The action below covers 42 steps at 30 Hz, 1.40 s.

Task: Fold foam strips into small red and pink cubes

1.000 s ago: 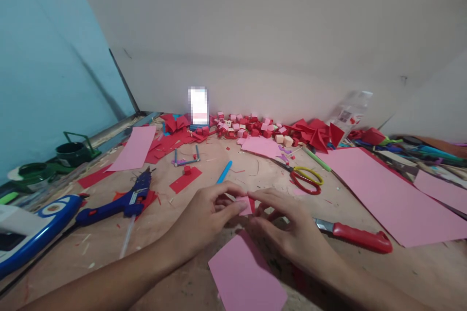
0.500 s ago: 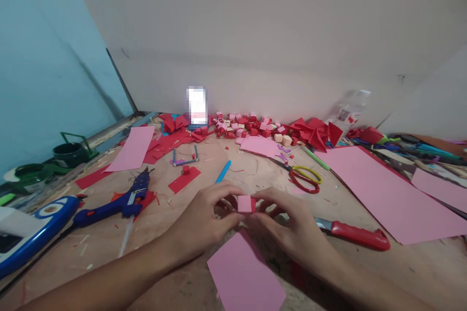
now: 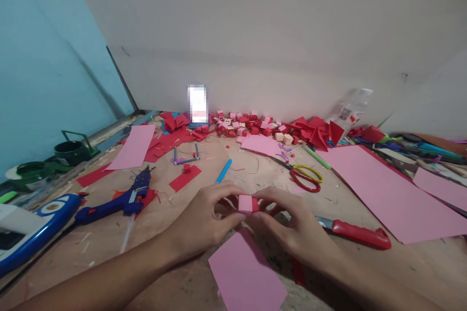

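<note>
Between the fingertips of both hands is a small pink and red paper-covered cube (image 3: 247,203), its pink face towards me. My left hand (image 3: 209,211) pinches it from the left with thumb and fingers. From the other side my right hand (image 3: 288,218) pinches its red part. Below the hands lies a pink paper sheet (image 3: 248,274). A blue stick (image 3: 224,171) rests just beyond my left fingers. Close to my right wrist is a knife with a red handle (image 3: 359,234), its blade partly hidden behind the hand.
Scissors (image 3: 306,177) lie beyond my right hand, near a large pink sheet (image 3: 392,192). A blue glue gun (image 3: 120,199) is on the left. Many small red and pink cubes (image 3: 251,125) pile against the back board, between a lit phone (image 3: 198,103) and a tilted bottle (image 3: 352,107).
Both hands keep their pinch on the cube. More of its red side shows at the right, and the right fingers have shifted slightly. The whole view has moved a little.
</note>
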Each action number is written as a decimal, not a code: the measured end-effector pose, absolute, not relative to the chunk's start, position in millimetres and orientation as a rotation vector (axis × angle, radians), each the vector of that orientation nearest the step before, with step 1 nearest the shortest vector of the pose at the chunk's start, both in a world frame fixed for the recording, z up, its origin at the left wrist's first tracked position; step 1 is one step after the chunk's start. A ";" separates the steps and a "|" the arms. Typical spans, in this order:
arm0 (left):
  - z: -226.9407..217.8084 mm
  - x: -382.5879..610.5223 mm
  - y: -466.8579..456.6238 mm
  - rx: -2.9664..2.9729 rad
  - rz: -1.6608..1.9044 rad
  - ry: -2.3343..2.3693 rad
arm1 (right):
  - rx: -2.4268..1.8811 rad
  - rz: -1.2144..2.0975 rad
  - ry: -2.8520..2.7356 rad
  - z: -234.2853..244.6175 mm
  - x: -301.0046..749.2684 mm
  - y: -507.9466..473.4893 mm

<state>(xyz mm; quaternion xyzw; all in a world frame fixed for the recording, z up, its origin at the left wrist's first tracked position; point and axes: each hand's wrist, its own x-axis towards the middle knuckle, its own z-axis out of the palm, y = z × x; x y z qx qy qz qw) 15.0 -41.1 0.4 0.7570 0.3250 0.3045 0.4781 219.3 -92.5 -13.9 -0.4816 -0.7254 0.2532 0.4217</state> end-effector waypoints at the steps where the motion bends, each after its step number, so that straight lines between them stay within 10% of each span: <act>1: -0.2 15.2 -41.0 1.842 0.748 0.804 | -1.205 0.634 -1.807 -15.3 219.3 -92.4; 42: -12.3 16.8 -30.2 1.545 0.695 0.754 | -1.228 0.748 -1.790 -21.7 216.7 -92.0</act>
